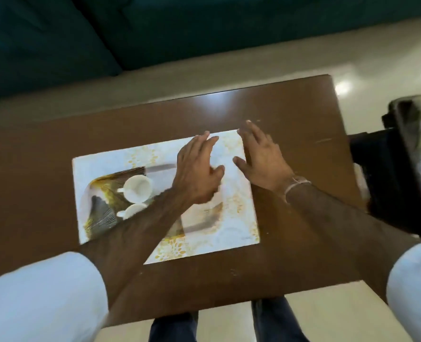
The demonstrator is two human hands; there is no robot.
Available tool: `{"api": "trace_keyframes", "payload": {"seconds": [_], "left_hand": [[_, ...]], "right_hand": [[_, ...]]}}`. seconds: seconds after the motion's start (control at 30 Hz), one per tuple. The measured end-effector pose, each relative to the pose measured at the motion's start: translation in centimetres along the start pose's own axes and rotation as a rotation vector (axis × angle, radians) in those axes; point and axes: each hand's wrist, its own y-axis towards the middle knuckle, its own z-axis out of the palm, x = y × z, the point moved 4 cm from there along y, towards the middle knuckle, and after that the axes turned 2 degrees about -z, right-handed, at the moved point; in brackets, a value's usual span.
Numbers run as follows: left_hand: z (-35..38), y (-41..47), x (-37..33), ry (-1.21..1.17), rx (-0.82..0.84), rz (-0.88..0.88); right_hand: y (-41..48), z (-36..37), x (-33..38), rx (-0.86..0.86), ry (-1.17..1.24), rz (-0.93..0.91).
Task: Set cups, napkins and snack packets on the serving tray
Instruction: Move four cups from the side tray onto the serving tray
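Observation:
A white rectangular serving tray [239, 225] with gold and grey patterns lies flat on a brown wooden table [44, 174]. Two white cups stand on its left part: one cup [138, 188] fully in sight, the other cup [132, 210] partly hidden by my left forearm. My left hand [196, 172] hovers over the tray's middle, fingers spread and empty. My right hand [262, 161] is over the tray's far right corner, fingers apart, holding nothing. No napkins or snack packets are in sight. The picture is blurred.
A dark teal sofa [155, 33] stands beyond the table's far edge. A dark stand with a blurred object [406, 169] sits just off the table's right side. Pale floor tiles [352, 58] surround the table. My legs show below the near edge.

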Motion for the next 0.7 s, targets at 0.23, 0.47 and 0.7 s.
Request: {"api": "trace_keyframes", "payload": {"seconds": [0.23, 0.47, 0.7], "left_hand": [[7.2, 5.8, -13.9, 0.061, 0.147, 0.155], [15.8, 7.2, -29.1, 0.016, 0.283, 0.284], [23.9, 4.3, -41.1, -0.015, 0.432, 0.445]], "right_hand": [[-5.5, -6.1, -14.4, -0.112, 0.039, 0.244], [-13.9, -11.4, -27.4, -0.2, 0.083, 0.471], [-22.7, -14.5, -38.0, -0.277, 0.011, 0.686]]}}
